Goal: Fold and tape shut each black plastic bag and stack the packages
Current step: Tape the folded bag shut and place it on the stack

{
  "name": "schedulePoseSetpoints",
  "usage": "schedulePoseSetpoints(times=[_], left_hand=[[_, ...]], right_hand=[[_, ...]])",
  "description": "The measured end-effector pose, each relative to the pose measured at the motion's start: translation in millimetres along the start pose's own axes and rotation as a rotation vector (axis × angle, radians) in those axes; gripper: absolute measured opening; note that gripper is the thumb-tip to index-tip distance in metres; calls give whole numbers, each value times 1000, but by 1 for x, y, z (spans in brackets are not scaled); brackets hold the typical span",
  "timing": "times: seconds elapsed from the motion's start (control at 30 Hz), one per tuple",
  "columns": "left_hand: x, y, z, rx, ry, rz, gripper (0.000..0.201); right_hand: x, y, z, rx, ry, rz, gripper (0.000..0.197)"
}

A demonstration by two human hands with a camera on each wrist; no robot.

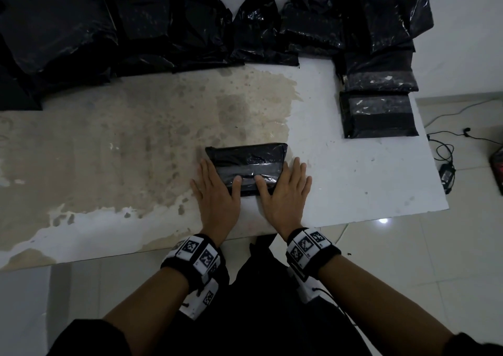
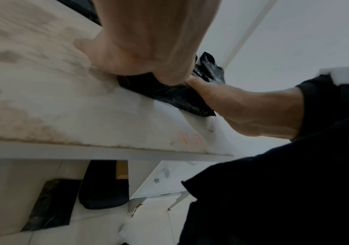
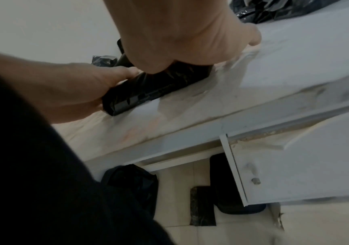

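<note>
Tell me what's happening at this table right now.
A person is packing black plastic bags. Both hands lie flat at the ends of a folded black package near the table's front edge: the left hand at its left end, the right hand at its right, thumbs pressing on the clear tape strip across its top. Finished taped packages sit at the right side of the table, and loose untaped bags are lined along the back.

A dim room: a stained white table (image 1: 340, 181) is standing on pale floor tiles (image 1: 408, 260), with cables (image 1: 446, 148) lying beside it against a white wall (image 1: 468, 28).
</note>
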State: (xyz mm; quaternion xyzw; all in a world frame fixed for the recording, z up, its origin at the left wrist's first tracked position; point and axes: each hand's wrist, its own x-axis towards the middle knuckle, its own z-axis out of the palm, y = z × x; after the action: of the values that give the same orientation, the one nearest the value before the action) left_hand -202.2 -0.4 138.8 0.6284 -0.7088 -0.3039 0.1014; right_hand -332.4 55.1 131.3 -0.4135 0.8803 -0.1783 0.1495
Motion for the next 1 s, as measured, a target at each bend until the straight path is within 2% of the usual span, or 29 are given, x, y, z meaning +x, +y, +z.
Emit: schedulePoseSetpoints(times=[0.3,0.43,0.57,0.83,0.93,1.0], left_hand=[[7,-10,-3,-91,111,-1,54],[11,-10,-5,-137,143,-18,52],[21,-24,-6,-127,196,-53,36],[27,-43,-9,-59,214,71,41],[29,-40,-10,-77,214,51,41],[29,-36,-12,-107,205,10,46]], right_hand=[[4,8,5,175,102,45,64],[5,7,5,192,131,60,59],[9,9,7,183,182,75,58],[11,12,1,259,212,108,53],[21,11,-7,285,239,176,50],[24,9,-8,207,229,170,57]])
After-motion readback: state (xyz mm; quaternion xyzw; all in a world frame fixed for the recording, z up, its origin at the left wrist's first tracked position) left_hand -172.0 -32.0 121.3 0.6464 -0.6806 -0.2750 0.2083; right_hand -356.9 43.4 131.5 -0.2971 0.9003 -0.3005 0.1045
